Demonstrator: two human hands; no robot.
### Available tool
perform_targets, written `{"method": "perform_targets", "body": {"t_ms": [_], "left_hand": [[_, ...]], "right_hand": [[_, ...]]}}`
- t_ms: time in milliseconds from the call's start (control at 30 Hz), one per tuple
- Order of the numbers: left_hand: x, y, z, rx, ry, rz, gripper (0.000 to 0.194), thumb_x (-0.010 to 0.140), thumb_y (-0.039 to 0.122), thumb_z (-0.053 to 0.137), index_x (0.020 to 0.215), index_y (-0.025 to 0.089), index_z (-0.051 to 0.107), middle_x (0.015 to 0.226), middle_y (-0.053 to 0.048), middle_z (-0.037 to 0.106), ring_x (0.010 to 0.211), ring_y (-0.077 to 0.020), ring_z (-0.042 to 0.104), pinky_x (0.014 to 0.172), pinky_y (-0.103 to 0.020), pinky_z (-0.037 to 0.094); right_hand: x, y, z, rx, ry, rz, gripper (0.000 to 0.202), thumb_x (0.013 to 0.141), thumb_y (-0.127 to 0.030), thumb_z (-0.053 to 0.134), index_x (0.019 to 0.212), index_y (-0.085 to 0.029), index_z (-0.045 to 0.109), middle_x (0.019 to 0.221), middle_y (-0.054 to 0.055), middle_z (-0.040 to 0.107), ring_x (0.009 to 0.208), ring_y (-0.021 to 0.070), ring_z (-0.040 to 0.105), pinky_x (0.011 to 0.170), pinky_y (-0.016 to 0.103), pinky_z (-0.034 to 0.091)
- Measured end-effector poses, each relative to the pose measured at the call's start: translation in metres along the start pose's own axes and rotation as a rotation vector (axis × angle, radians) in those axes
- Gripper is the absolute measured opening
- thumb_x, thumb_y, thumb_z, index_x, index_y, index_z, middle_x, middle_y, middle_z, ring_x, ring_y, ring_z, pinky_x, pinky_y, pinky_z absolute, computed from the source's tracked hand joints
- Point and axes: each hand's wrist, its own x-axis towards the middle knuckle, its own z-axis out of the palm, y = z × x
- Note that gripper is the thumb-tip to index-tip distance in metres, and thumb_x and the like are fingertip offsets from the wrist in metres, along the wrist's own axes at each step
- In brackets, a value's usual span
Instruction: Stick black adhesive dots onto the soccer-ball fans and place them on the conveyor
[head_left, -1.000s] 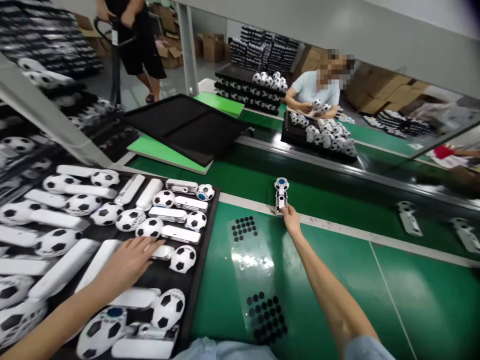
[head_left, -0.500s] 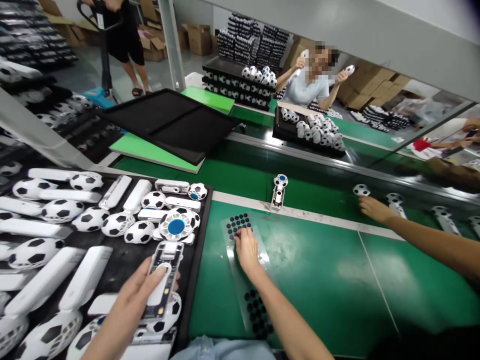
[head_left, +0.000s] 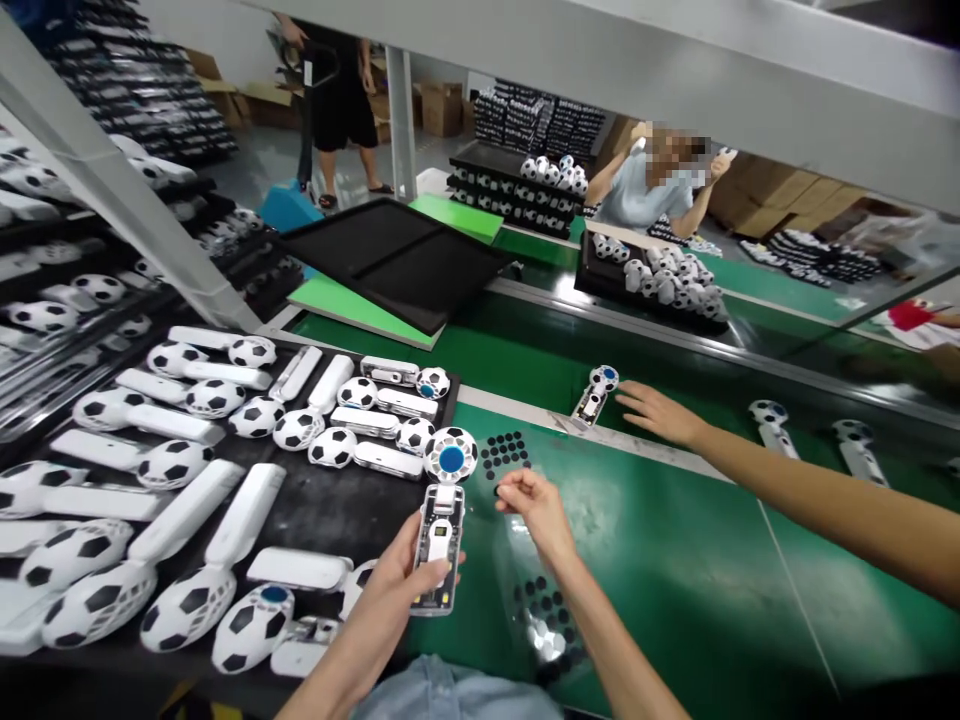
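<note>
My left hand (head_left: 397,575) grips a handheld fan (head_left: 441,525) by its handle, thumb across the front. The fan has a football-patterned head with a blue disc, and its open handle shows the inner parts. To its right, my right hand (head_left: 536,505) pinches a small black round sticker (head_left: 499,491) between thumb and fingertips. Beneath that hand lies a clear sheet (head_left: 517,545) with rows of black round stickers (head_left: 544,605). A black tray (head_left: 300,505) of football-patterned fans sits left of my left hand.
Another person's hand (head_left: 660,410) reaches from the right beside an open-handled fan (head_left: 592,393) on the green belt. More fans (head_left: 776,425) lie farther right. An empty black tray (head_left: 397,255) rests on green boards (head_left: 360,310). A grey metal beam (head_left: 600,70) crosses overhead.
My left hand has brought the fan rightward, off the tray's side. My right hand has lifted from the sheet with a black sticker. The other person's hand has moved left to the nearer fan.
</note>
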Motion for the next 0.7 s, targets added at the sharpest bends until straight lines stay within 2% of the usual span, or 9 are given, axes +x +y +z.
{"method": "perform_targets", "body": {"t_ms": [133,233,333,467,700], "left_hand": [[0.005,-0.006,0.0,0.067,-0.069,0.086,0.066,0.067,0.031,0.07,0.126,0.017,0.042,0.117,-0.01,0.062,0.107,-0.0265,0.057,0.091,-0.033,0.043],[0.007,-0.007,-0.001,0.143,-0.137,0.168,0.064,0.069,0.029,0.067,0.127,0.017,0.043,0.126,-0.01,0.056,0.12,-0.0274,0.048,0.1,-0.033,0.036],[0.007,-0.006,0.001,0.202,-0.142,0.25,0.059,0.071,0.03,0.064,0.125,0.016,0.045,0.127,-0.01,0.056,0.119,-0.0262,0.049,0.1,-0.032,0.037],[0.005,-0.006,0.005,0.222,-0.101,0.303,0.055,0.07,0.028,0.063,0.122,0.016,0.049,0.123,-0.009,0.058,0.115,-0.0258,0.052,0.099,-0.03,0.038],[0.0,-0.001,0.009,0.258,-0.068,0.303,0.053,0.069,0.024,0.061,0.12,0.018,0.051,0.122,-0.007,0.059,0.114,-0.0262,0.052,0.1,-0.032,0.038]], "right_hand": [[-0.037,-0.041,0.006,0.146,-0.078,-0.014,0.015,0.069,-0.033,0.062,0.066,-0.019,0.062,0.073,0.0,0.056,0.056,0.0118,0.055,0.046,0.022,0.043],[-0.054,-0.058,0.015,0.17,-0.108,-0.025,0.009,0.072,-0.024,0.056,0.068,-0.019,0.062,0.068,-0.002,0.054,0.054,0.0104,0.053,0.048,0.021,0.041],[-0.061,-0.062,0.02,0.036,-0.086,-0.149,0.01,0.076,-0.018,0.052,0.076,-0.02,0.062,0.067,-0.002,0.057,0.059,0.0119,0.054,0.058,0.023,0.043],[-0.063,-0.06,0.022,-0.125,-0.093,-0.291,0.015,0.081,-0.014,0.047,0.077,-0.02,0.06,0.073,0.0,0.06,0.065,0.0131,0.056,0.06,0.023,0.042],[-0.064,-0.058,0.024,-0.254,-0.073,-0.345,0.018,0.084,-0.011,0.046,0.079,-0.02,0.06,0.075,0.0,0.06,0.066,0.0127,0.056,0.06,0.022,0.04]]}}
